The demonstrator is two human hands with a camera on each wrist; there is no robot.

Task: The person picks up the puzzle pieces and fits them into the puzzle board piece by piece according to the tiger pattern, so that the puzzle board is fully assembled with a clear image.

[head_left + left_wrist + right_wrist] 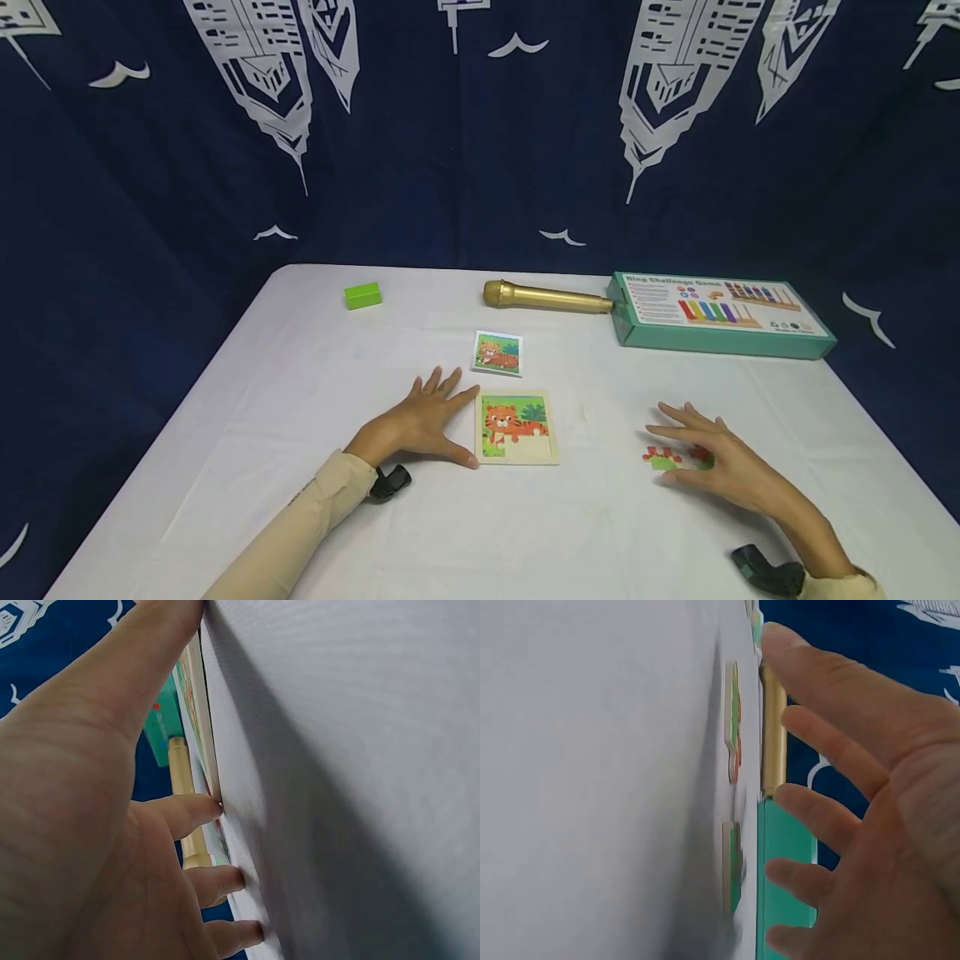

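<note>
A wooden tiger jigsaw board (517, 454) lies mid-table, its tiger picture filling the top and left and bare wood showing at lower right. My left hand (423, 425) is spread at its left side, with thumb and index fingertips at the board's edge. In the right half, my right hand (731, 467) hovers with parted fingers over two loose jigsaw pieces. One piece (663, 458) is red and green; the other piece (703, 457) is partly hidden by the hand. The right wrist view shows both flat on the cloth, apart from the fingers.
Just behind the board lies a small tiger picture card (498, 353). A green block (363, 296) stands at the back left. A gold microphone (551, 297) lies along the back, its end against a green game box (723, 317) at the back right.
</note>
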